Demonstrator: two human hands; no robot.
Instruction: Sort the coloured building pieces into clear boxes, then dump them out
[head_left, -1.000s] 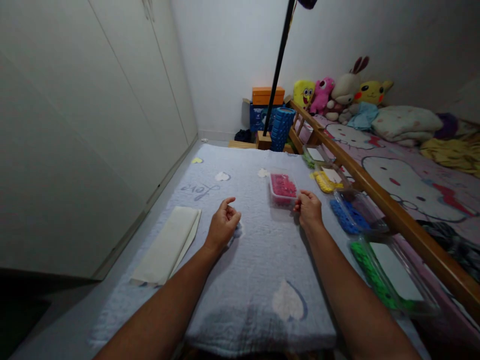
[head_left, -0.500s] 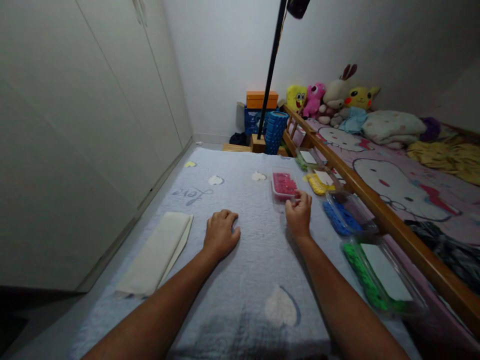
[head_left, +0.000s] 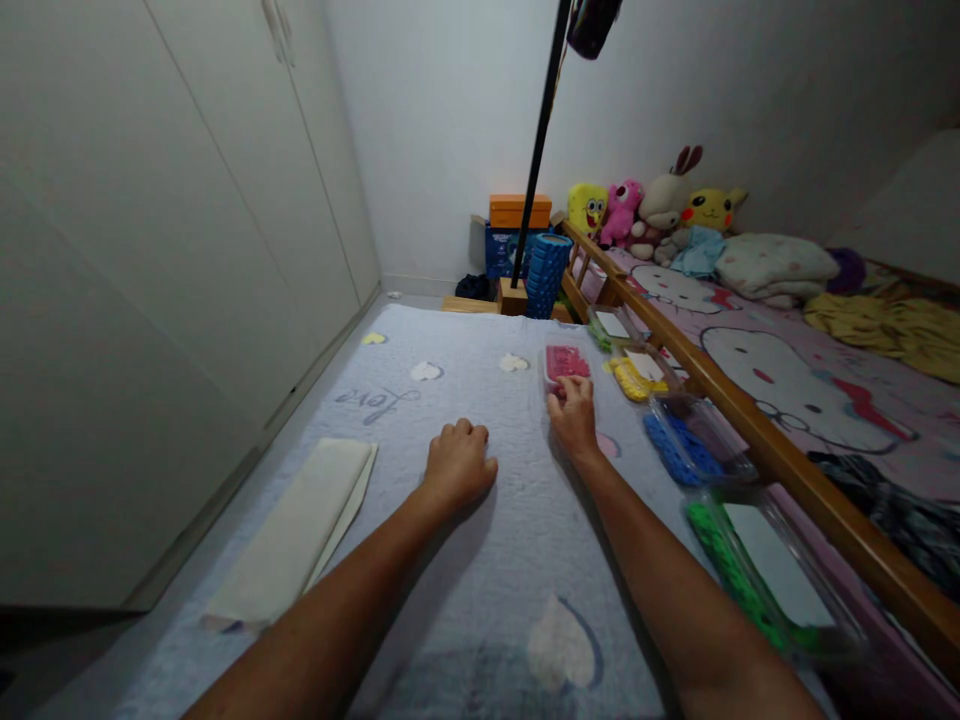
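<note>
My right hand [head_left: 574, 418] is at the near edge of a clear plastic box of small red pieces [head_left: 566, 359]. Its fingers are curled together over the box's near side, covering that part, and whatever is between the fingertips is hidden. To the left, my left hand [head_left: 459, 464] rests on the pale blue cloth [head_left: 495, 560], fingers bent, thumb apart, holding nothing. A folded cream sheet [head_left: 300, 530] lies on the cloth to the left of that hand.
Along the right edge stand clear boxes with green pieces [head_left: 724, 560], blue pieces [head_left: 679, 448], yellow pieces [head_left: 636, 378] and light green pieces [head_left: 600, 335]. A wooden bed rail [head_left: 720, 415] runs beside them. A black pole [head_left: 537, 150] rises beyond the far edge.
My right hand has moved left from the box's near right corner to its near side, fingers over the edge. My left hand has shifted slightly right. The view has tilted a little.
</note>
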